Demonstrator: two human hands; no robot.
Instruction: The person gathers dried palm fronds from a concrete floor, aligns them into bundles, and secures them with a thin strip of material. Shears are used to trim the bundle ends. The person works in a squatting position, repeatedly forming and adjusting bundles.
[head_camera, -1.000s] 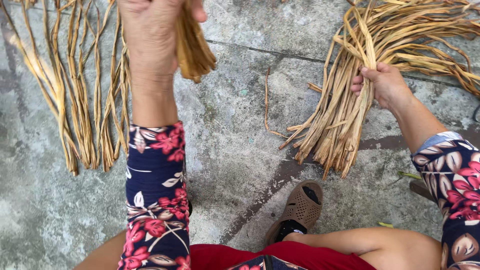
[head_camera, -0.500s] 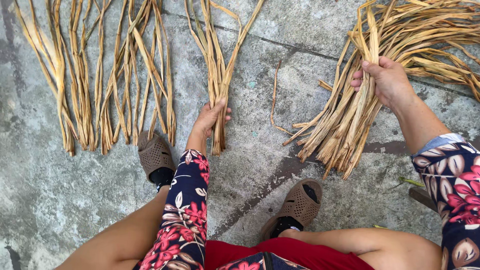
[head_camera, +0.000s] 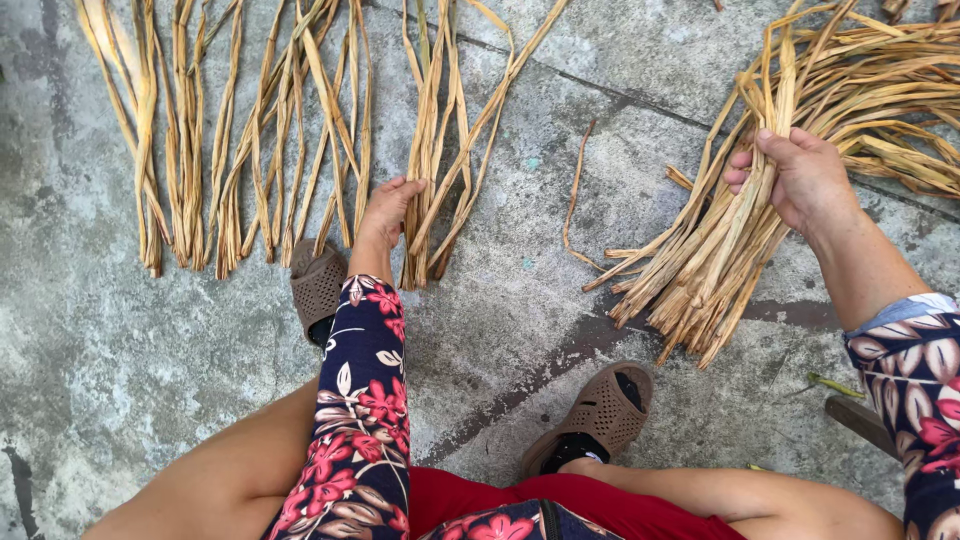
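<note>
My left hand (head_camera: 388, 208) reaches forward over my left knee, and its fingertips rest on the left edge of a small bunch of dried yellow leaf strips (head_camera: 440, 150) lying flat on the concrete. It does not grip the bunch. My right hand (head_camera: 800, 175) is closed around a thick bundle of the same dried strips (head_camera: 700, 270), whose cut ends fan out toward my right foot. The rest of that bundle runs off toward the top right.
Two more rows of dried strips (head_camera: 250, 140) lie spread side by side at the left. A single loose strip (head_camera: 575, 195) lies between the bunch and the bundle. My brown sandals (head_camera: 318, 285) (head_camera: 598, 415) stand on the cracked grey concrete floor (head_camera: 120, 380).
One second ago my left hand held a bunch up near the camera. It then brought it down onto the floor beside the earlier rows. The right hand stayed on the big bundle.
</note>
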